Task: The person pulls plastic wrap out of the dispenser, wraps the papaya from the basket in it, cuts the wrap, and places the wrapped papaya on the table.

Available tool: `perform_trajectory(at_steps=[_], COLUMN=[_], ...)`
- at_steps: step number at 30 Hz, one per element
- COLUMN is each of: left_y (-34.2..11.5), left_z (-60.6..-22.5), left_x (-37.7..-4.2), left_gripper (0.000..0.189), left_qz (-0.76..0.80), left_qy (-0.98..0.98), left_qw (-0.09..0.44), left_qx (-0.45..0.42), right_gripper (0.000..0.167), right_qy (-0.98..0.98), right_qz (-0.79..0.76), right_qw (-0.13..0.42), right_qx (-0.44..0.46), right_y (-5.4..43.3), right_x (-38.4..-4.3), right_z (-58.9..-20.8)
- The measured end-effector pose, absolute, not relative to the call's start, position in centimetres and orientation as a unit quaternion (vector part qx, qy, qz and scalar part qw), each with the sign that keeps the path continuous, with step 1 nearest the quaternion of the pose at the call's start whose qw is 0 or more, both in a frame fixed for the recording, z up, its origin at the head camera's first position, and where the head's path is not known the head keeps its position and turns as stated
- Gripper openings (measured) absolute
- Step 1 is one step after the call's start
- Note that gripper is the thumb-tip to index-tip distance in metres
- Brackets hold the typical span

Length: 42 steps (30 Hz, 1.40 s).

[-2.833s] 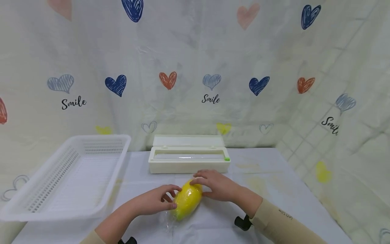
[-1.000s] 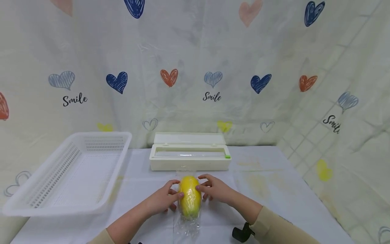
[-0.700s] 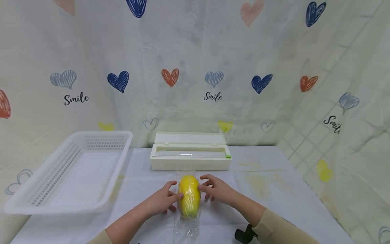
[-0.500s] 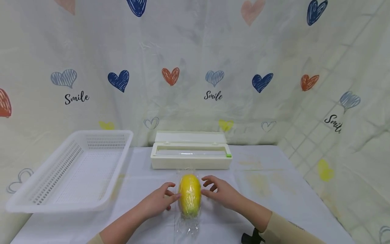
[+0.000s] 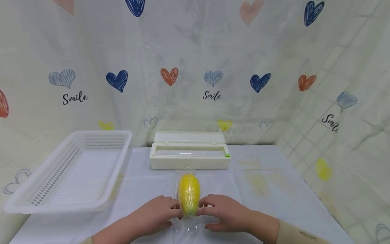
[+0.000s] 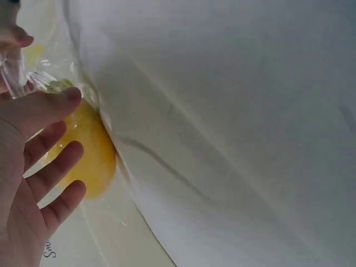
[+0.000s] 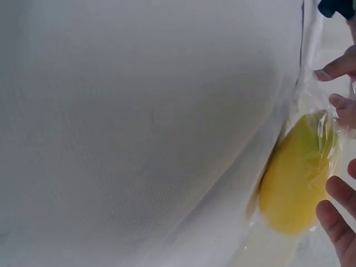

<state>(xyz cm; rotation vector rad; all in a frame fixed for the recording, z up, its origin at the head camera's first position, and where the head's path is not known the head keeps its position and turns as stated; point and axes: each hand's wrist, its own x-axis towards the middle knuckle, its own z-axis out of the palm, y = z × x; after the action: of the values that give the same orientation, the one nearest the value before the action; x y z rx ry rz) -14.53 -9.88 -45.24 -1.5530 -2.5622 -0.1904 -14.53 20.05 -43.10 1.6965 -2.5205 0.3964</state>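
A yellow mango [image 5: 189, 191] with a greenish near end lies lengthwise on the white-covered table, wrapped in clear plastic film [image 5: 190, 225]. The film sticks out past both ends. My left hand [image 5: 153, 215] is at the left of its near end, fingertips by the film; in the left wrist view its fingers [image 6: 61, 167] are spread and fairly straight beside the fruit. Across from it, my right hand [image 5: 228, 213] has fingertips at the mango's right side, thumb apart from the fingers. Bunched film shows near the fingertips in the right wrist view.
Behind the mango stands a white cling film dispenser [image 5: 190, 163] with its lid raised and a roll inside. A large white plastic basket [image 5: 105, 200] sits at the left. A heart-printed sheet [image 5: 189, 108] hangs behind the table.
The mango, slanted earlier, now points straight away from me. Both hands have slid from beside its middle toward its near end.
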Motion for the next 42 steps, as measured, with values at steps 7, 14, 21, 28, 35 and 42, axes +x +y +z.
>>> perform_trajectory(at_steps=[7,14,21,28,35,42], left_y=[-9.2,-8.7,-8.3,-8.5,-8.4,-7.2], left_z=[-45.7,-45.2,-45.4,-45.5,-45.3,-45.2], left_x=[-15.0,-14.8,-14.9,-14.7,-14.4,-13.9], left_gripper=[0.039,0.027,0.011,0.017,0.047,0.032], left_qz=[0.006,0.008,-0.059,-0.102,-0.129,-0.138], left_qy=[-0.836,-0.835,-0.847,-0.853,-0.862,-0.887], left_qw=[0.112,0.119,0.079,0.054,0.046,0.094], left_qx=[-0.536,-0.538,-0.522,-0.509,-0.487,-0.43], right_gripper=[0.049,0.04,0.025,0.016,0.013,0.008], right_qy=[-0.782,-0.756,-0.739,-0.758,-0.816,-0.833], right_qz=[-0.011,-0.097,-0.151,-0.112,0.072,0.172], right_qw=[0.082,0.118,0.149,0.158,0.136,0.164], right_qx=[0.618,0.637,0.64,0.623,0.557,0.5], right_y=[18.9,18.2,17.5,17.6,17.8,18.0], right_x=[-15.0,-15.5,-15.3,-15.2,-15.2,-15.2], right_z=[-43.0,-43.6,-44.4,-44.4,-44.3,-44.4])
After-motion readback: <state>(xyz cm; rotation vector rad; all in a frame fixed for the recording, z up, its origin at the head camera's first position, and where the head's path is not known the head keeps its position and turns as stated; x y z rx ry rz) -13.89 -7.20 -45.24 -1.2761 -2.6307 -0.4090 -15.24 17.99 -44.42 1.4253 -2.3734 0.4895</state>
